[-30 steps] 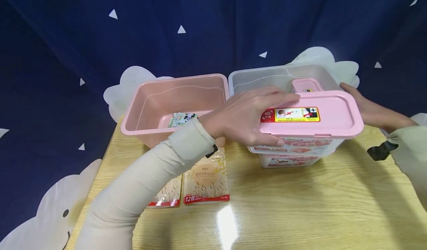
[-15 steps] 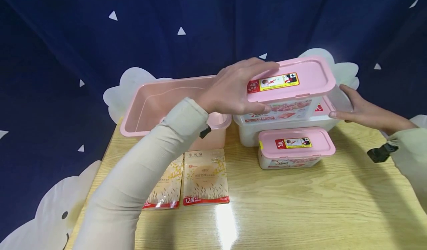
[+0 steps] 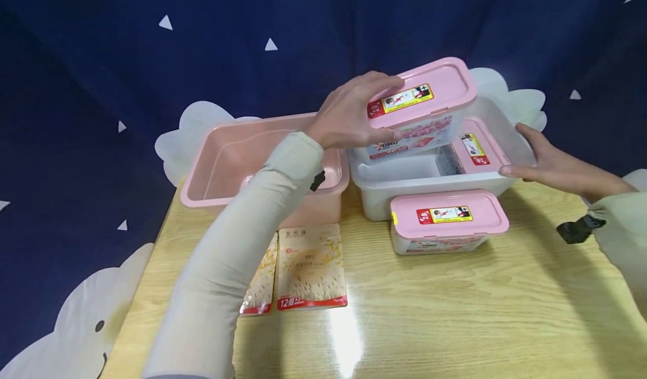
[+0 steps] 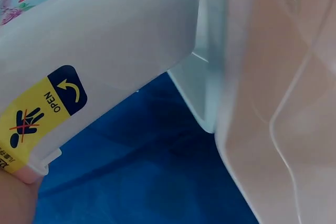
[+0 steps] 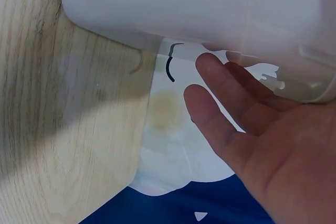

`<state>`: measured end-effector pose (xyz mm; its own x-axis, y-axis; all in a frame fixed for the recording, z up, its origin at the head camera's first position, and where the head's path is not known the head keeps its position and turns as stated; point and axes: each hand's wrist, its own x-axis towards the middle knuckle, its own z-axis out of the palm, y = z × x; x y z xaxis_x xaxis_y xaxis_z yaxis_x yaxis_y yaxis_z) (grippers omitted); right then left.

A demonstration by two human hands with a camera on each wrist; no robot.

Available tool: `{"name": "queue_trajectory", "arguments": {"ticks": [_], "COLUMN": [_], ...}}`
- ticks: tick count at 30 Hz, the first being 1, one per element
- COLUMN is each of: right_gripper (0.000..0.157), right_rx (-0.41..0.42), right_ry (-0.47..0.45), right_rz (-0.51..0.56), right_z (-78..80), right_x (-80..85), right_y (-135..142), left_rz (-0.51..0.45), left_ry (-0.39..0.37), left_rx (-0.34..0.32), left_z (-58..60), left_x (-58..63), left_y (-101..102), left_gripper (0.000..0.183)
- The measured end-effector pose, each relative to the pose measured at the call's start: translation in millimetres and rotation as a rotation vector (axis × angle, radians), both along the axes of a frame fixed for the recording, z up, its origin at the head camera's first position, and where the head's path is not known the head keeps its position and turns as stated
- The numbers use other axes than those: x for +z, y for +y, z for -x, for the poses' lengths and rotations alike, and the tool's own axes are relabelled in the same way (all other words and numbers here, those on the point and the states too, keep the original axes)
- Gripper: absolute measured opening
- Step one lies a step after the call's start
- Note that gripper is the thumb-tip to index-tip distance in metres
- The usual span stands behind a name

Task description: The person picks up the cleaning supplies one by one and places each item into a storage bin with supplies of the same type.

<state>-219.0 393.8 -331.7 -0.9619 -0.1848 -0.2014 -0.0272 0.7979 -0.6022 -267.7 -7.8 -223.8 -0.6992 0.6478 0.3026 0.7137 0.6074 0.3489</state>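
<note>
In the head view, my left hand [image 3: 349,112] grips one end of a plastic laundry-capsule box [image 3: 429,92] with a pink lid, thumb on the near side. The box is tilted over the left part of a whitish bin [image 3: 429,185]. Its white end with an OPEN label [image 4: 63,87] fills much of the left wrist view. My right hand [image 3: 561,163] holds the bin's right end, thumb over the rim; in the right wrist view its fingers [image 5: 226,87] lie below the rim. A second pink-lidded box [image 3: 477,143] lies inside the bin at right.
A third pink-lidded box [image 3: 447,222] stands on the wooden table [image 3: 429,311] before the bin. Left of it is a pink bin [image 3: 222,171], partly behind my left arm. Two beige pouches, one of them [image 3: 311,266] in full view, lie in front. A dark blue curtain [image 3: 323,8] hangs behind.
My left hand has carried its box up, back and leftward from above the near box to over the whitish bin's left part. My right hand stays at the bin's end, its thumb lowered onto the rim.
</note>
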Motion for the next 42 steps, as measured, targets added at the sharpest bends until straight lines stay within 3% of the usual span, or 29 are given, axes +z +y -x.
{"name": "queue_trajectory", "arguments": {"ticks": [11,14,20,26,35,42], "right_gripper": [0.104,0.104,0.105,0.104,0.105,0.105], "right_rx": [-0.01,-0.014,-0.021,-0.019,-0.023,-0.02], "right_ry": [-0.018,-0.011,-0.015,0.007,-0.005,-0.022], "right_rz": [0.042,0.042,0.035,0.067,0.055,0.029], "right_z": [-5.7,-8.1,-12.5,-10.6,-12.4,-13.8], "right_x": [-2.5,-1.6,-1.8,-2.5,-1.7,-3.5], "right_y": [-9,-11,-10,-17,-18,-19], "left_rz": [0.029,0.093,0.274,0.366,0.414,0.445], "left_ry": [-0.048,-0.023,0.085,0.171,0.151,0.16], "left_rx": [0.094,0.105,0.056,0.013,0.009,0.006], "left_z": [24.5,28.6,35.2,41.7,47.9,52.7], "left_x": [-17.4,-20.3,-29.0,-35.8,-47.9,-68.6], "left_y": [-9,-8,-4,-6,-3,-1], "left_gripper": [0.091,0.091,0.088,0.085,0.083,0.082]}}
